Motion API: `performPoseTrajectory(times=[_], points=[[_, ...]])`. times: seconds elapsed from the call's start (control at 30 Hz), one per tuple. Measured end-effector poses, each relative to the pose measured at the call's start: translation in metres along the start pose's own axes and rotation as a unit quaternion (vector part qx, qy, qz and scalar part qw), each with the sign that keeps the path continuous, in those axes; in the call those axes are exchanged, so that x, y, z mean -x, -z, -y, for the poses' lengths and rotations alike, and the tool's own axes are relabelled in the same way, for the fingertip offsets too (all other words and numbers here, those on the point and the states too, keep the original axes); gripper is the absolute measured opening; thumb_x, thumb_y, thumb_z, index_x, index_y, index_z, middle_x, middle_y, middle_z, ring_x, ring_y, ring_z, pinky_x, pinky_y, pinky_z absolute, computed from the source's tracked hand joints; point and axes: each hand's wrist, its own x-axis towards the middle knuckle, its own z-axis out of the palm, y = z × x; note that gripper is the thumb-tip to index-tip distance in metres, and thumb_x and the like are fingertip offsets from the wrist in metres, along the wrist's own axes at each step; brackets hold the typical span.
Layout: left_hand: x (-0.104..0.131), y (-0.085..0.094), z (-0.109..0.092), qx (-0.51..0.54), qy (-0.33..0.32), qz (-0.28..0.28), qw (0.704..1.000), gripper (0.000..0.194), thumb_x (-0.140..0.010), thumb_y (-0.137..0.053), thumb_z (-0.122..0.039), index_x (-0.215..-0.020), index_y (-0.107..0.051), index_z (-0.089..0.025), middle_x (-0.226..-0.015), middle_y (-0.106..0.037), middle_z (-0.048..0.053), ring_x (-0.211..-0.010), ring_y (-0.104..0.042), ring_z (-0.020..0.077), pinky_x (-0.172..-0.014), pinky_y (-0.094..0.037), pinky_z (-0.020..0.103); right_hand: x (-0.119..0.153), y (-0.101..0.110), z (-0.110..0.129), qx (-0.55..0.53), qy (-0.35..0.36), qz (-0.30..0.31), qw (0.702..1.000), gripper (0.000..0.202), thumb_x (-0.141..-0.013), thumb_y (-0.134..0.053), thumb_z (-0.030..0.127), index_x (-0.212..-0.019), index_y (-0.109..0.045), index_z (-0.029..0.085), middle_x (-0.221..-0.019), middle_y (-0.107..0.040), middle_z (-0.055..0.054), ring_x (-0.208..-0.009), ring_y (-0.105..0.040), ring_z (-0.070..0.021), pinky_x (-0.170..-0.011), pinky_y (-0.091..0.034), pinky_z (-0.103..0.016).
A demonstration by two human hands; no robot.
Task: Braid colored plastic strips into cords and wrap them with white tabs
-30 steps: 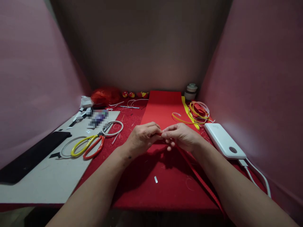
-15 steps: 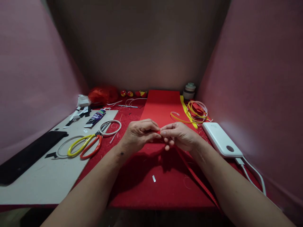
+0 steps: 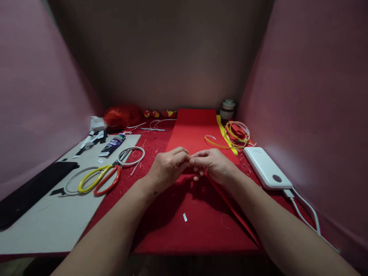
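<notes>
Over the middle of the red cloth, my left hand [image 3: 169, 168] and my right hand [image 3: 215, 165] meet at the fingertips. Both are closed in a pinch on a narrow red ribbed strip [image 3: 230, 204]. Its pinched end is mostly hidden by the fingers. From my right hand the strip runs down toward me, past the front edge beneath my right forearm. A red sheet [image 3: 194, 130] lies just beyond the hands. Below them on the cloth is a small white scrap [image 3: 184, 217].
Left, a pale board [image 3: 54, 224] holds scissors with yellow and red handles [image 3: 107, 178], a glue tube [image 3: 113, 144] and a black phone-like slab [image 3: 37, 191]. Right are a white power bank [image 3: 266, 168] with a cable and coiled strips [image 3: 237, 134]. A lidded jar [image 3: 227, 109] stands behind.
The left hand has rolled over, its back turned more upward, with the fingertips still against the right hand's. The whole view has shifted slightly.
</notes>
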Motion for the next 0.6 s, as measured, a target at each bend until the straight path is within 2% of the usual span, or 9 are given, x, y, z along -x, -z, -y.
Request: performPoseTrajectory(times=[0.23, 0.6], points=[[-0.006, 0.017, -0.009, 0.117, 0.0, -0.006, 0.993, 0.008, -0.081, -0.059, -0.017, -0.076, -0.064, -0.013, -0.076, -0.067, 0.006, -0.067, -0.06, 0.012, -0.063, -0.046, 0.02, 0.005, 0.005, 0.012, 0.013, -0.022, 0.06, 0.998, 0.019, -0.062, -0.077, 0.026, -0.067, -0.066, 0.01, -0.051, -0.056, 0.002, -0.04, -0.048, -0.0064, -0.045, -0.051, -0.024], [-0.007, 0.018, -0.011, 0.19, 0.031, -0.005, 0.981, 0.007, -0.078, -0.063, -0.019, -0.076, -0.066, -0.013, -0.076, -0.066, 0.006, -0.067, -0.06, 0.0124, -0.064, -0.047, 0.021, 0.006, 0.004, 0.013, -0.019, -0.056, 0.056, 0.997, 0.022, -0.06, -0.077, 0.027, -0.065, -0.064, 0.01, -0.049, -0.056, 0.002, -0.036, -0.046, -0.0047, -0.042, -0.051, -0.02]])
